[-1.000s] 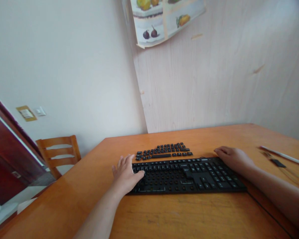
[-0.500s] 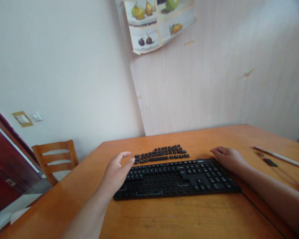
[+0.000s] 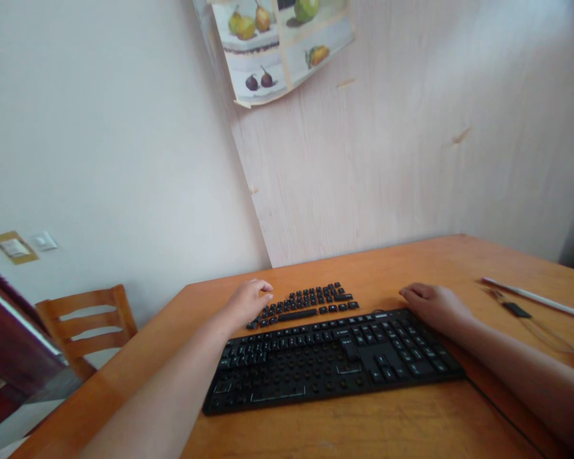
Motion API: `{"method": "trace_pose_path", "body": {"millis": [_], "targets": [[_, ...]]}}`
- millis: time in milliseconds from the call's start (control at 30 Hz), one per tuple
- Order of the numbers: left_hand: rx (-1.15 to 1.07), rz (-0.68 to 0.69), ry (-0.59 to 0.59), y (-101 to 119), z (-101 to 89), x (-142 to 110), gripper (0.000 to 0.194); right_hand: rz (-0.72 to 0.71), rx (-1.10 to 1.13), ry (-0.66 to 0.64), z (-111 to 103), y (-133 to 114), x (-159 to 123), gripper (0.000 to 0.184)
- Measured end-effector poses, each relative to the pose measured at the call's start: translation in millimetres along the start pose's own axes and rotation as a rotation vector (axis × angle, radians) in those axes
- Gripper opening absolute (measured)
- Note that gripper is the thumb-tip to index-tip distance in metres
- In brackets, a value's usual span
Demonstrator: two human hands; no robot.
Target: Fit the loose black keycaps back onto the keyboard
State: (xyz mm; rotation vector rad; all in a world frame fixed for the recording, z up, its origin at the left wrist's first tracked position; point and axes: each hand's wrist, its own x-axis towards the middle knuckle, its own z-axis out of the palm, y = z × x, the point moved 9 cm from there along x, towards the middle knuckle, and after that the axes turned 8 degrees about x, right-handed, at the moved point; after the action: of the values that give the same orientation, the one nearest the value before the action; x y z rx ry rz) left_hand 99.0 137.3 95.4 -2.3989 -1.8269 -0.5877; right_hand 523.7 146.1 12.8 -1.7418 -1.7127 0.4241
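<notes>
A black keyboard (image 3: 310, 357) lies on the table, slightly turned. Many of its lower letter keys are off, leaving bare key posts. Behind it, loose black keycaps (image 3: 310, 296) lie in rows, with a long spacebar (image 3: 297, 314) among them. My left hand (image 3: 249, 303) is at the left end of these keycaps, its thumb and forefinger a little apart. Nothing shows between them, though the hand covers some keycaps. By the keyboard's far right corner rests my right hand (image 3: 433, 306), its fingers curled in. I see no object in it.
To the right lie a pale stick-like thing (image 3: 536, 297) and a small dark piece with thin wires (image 3: 516, 310). The keyboard's cable (image 3: 502, 408) runs off towards the lower right. A wooden chair (image 3: 88, 325) stands past the table's left edge. Walls rise behind.
My left hand has moved forward from the keyboard's left edge to the loose keycaps, its fingers closer together. My right hand stays put. The view has shifted and tilted slightly.
</notes>
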Motion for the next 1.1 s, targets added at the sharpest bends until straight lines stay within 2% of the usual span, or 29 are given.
{"method": "trace_pose_path", "body": {"millis": [167, 367, 833, 1100], "targets": [[0.037, 0.067, -0.080, 0.3, 35.1, 30.3, 0.018, 0.005, -0.003, -0.012, 2.1, 2.1, 0.5, 0.032], [0.057, 0.087, -0.135, 2.4, 57.5, 49.9, 0.016, 0.006, -0.005, -0.005, 1.3, 0.4, -0.7, 0.031], [0.077, 0.140, -0.232, 7.8, 75.0, 62.2, 0.020, 0.025, -0.033, -0.026, 3.3, 1.7, -1.5, 0.033], [0.111, 0.132, -0.211, 2.7, 79.2, 66.0, 0.015, 0.026, -0.038, -0.048, 4.5, 1.5, -1.4, 0.036]]}}
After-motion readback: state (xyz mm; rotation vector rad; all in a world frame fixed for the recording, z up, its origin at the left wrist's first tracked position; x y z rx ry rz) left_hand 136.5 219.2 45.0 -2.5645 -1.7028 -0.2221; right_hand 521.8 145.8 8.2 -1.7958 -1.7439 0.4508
